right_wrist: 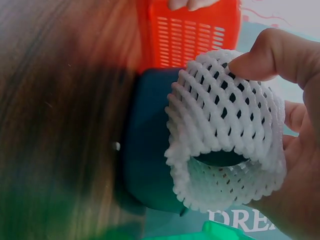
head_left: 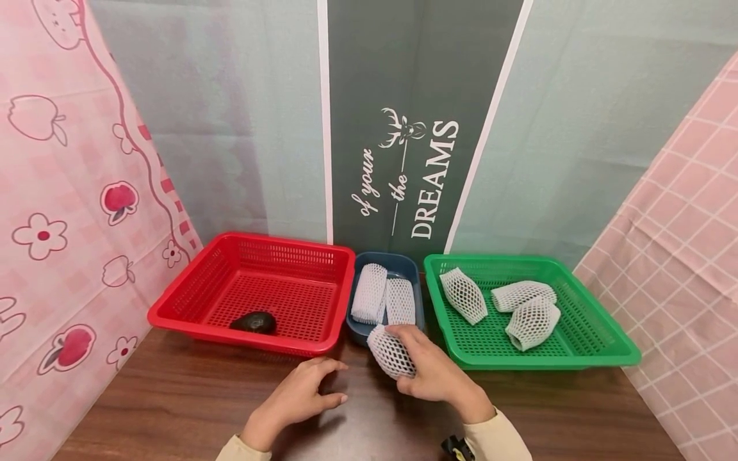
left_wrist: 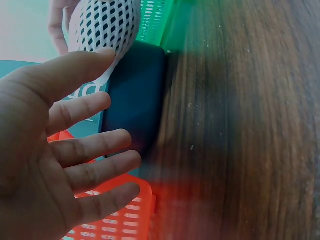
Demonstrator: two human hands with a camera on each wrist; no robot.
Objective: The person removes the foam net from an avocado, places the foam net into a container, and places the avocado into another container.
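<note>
My right hand grips an avocado in a white foam net above the table, just in front of the blue bin. In the right wrist view, dark skin shows through the mesh, and the net's open end faces the camera. My left hand is held to the left of it, fingers spread and relaxed, with nothing in them. Two white foam nets lie in the blue bin. A bare dark avocado sits in the red basket, near its front edge.
At the right stands a green basket with three netted pieces, one of them a foam net at its left side. The containers stand side by side on the brown wooden table. Printed cloths hang behind and on both sides.
</note>
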